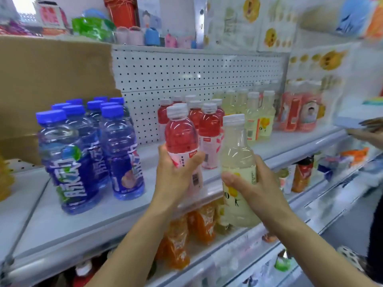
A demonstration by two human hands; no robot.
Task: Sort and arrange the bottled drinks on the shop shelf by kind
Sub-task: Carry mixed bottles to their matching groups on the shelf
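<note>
The left hand [176, 172] holds a red drink bottle [182, 139] upright, its fingers curled around the label part, just in front of the group of red bottles [207, 125] on the shelf [103, 212]. The right hand [250, 183] grips a pale yellow bottle [236, 154] around its middle, thumb across the label, near the shelf edge. The blue bottles [89, 146] stand at the left, and the yellow bottles [257, 114] further right.

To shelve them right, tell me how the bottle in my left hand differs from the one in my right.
The red bottle in the left hand holds red drink; the yellow bottle in the right hand holds pale yellow. The red bottle's label is pink and white; the yellow bottle's shows yellow fruit. The red bottle is held higher than the yellow bottle. Both are clear, white-capped and roughly upright.
</note>
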